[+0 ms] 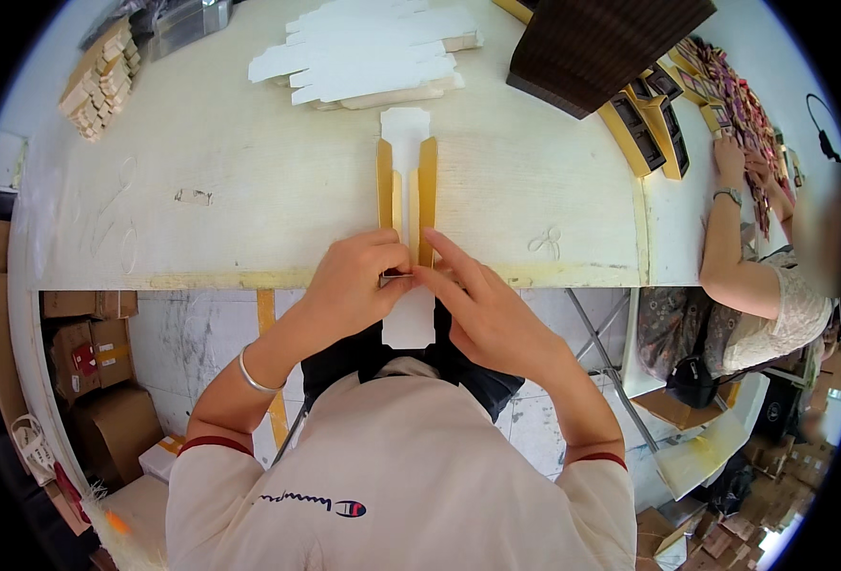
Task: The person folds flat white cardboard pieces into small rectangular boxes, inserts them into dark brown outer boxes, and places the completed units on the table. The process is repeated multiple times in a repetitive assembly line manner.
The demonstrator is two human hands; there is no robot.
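The partly folded carton (pixel 427 195) lay across the near edge of the table (pixel 287 190), 1 white end (pixel 408 324) hanging over. The left hand (pixel 368 271) had narrow fingers, holding its side; the right hand (pixel 482 306) had wider fingers, touching 1 gold wall (pixel 428 176). Uneven pressure could possibly crease the carton or skew this wall.

Two hands, left hand (pixel 358 276) and right hand (pixel 487 314), touch one carton (pixel 428 195); beyond them lies one white cardboard pile (pixel 358 52), farther right one brown stack (pixel 601 48).
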